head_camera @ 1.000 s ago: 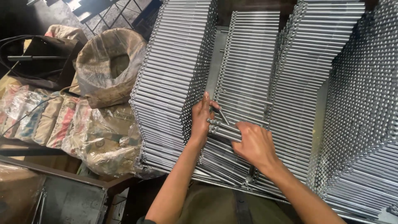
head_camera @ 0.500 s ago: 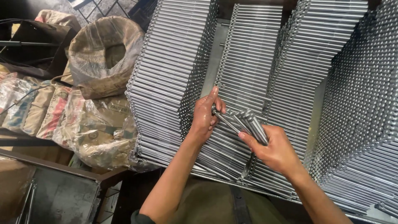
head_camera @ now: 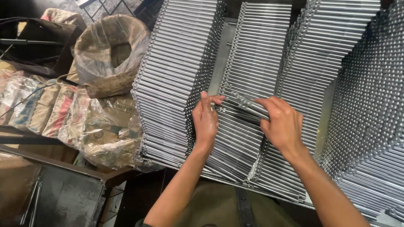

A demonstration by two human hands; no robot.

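Hands meet over the middle stack (head_camera: 252,63) of metal rods: right hand (head_camera: 284,124) clamped on a small bundle of rods (head_camera: 250,107), left hand (head_camera: 206,120) apparently steadying its near end, fingers loose. Sacks (head_camera: 109,54) lie left.

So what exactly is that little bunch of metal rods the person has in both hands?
The bundle of rods is a handful of thin, straight, silvery metal rods, shiny and round-ended, lying side by side. It tilts slightly down to the right, just above the middle stack of rods. The right hand wraps over its right end, and the left hand steadies its left end with thumb and fingertips.
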